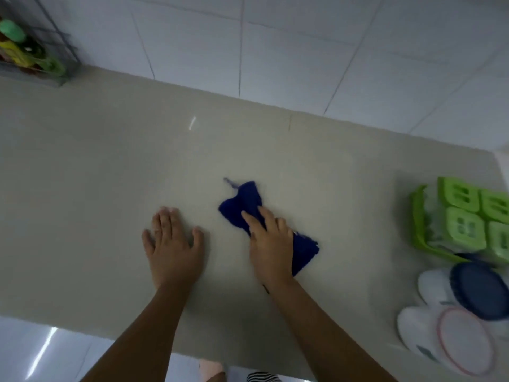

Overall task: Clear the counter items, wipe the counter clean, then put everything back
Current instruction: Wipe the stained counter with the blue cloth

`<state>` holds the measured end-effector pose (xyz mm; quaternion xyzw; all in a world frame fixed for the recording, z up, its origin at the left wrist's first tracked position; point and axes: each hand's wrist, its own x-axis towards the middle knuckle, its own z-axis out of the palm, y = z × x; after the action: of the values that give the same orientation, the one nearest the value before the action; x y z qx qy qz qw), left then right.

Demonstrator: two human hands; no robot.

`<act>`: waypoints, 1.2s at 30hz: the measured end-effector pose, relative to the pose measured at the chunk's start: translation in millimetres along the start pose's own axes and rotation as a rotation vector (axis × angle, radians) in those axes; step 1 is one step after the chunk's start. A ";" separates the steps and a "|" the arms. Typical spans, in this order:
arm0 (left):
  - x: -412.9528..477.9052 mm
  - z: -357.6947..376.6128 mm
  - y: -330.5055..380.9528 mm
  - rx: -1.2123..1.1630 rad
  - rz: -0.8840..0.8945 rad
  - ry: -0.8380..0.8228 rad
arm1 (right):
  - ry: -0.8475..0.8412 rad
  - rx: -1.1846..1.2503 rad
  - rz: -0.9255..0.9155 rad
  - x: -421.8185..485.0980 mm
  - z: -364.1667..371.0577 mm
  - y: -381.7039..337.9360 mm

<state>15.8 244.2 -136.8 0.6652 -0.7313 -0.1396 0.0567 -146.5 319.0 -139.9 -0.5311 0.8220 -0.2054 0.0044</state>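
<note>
Since the middle of the counter (110,161) is bare, I'd say the clearing part is done and we're in the wiping step. Putting everything back hasn't started, as far as I can tell.

The right hand (271,244) lies flat on a blue cloth (242,201), fingers (254,220) loosely together and pressing down on it rather than pinching. The cloth sits about mid-counter, a bit nearer the front edge than the wall edge, and it pokes out past the fingertips toward the wall and out from under the heel of the hand on the right.

The left hand (172,244) is just beside it, spread open, palm down on bare counter and holding nothing, looks like it's just bracing.

Stuff that was moved is bunched at the right end: a green basket (421,230) with green-lidded boxes (465,226), and nearer the front edge some white tubs (413,329) plus a dark blue lid (479,290). A wire rack (59,48) sits at the far left corner. So what's left is finishing the wipe, probably the ends too, then moving all that back.
</note>
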 end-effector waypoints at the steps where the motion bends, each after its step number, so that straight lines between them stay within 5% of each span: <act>1: 0.3 -0.5 -0.1 0.003 0.004 -0.004 | -0.002 0.003 -0.015 -21.8 -3.6 1.9; 4: -0.3 1.1 0.1 0.019 0.013 -0.008 | 0.066 -0.046 0.099 -60.6 -22.5 33.4; 9: -0.5 1.5 -3.9 0.036 0.034 -0.017 | 0.250 -0.119 0.743 -14.0 -47.6 107.2; 12: -0.9 0.3 0.5 0.028 0.044 -0.004 | 0.222 -0.124 0.877 38.3 -46.6 117.9; 18: 0.1 1.7 -1.1 0.031 0.052 -0.009 | 0.092 -0.060 0.406 47.1 -7.5 32.7; 23: -1.7 0.4 -4.1 0.018 0.080 -0.029 | 0.014 0.010 0.048 -50.0 -3.8 -17.0; 25: -2.0 -0.8 -2.5 0.018 0.079 -0.023 | 0.045 -0.029 0.038 -87.5 -12.2 -6.7; 32: -0.6 1.5 -4.4 0.047 0.092 -0.015 | 0.306 -0.112 0.898 -62.1 -48.9 78.7; 36: -0.6 1.1 -1.0 0.048 0.089 -0.005 | 0.257 -0.077 0.981 -3.1 -53.0 100.5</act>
<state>16.5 244.9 -138.0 0.6328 -0.7635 -0.1209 0.0449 -244.6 374.7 -126.4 -0.0529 0.9755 -0.2124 -0.0207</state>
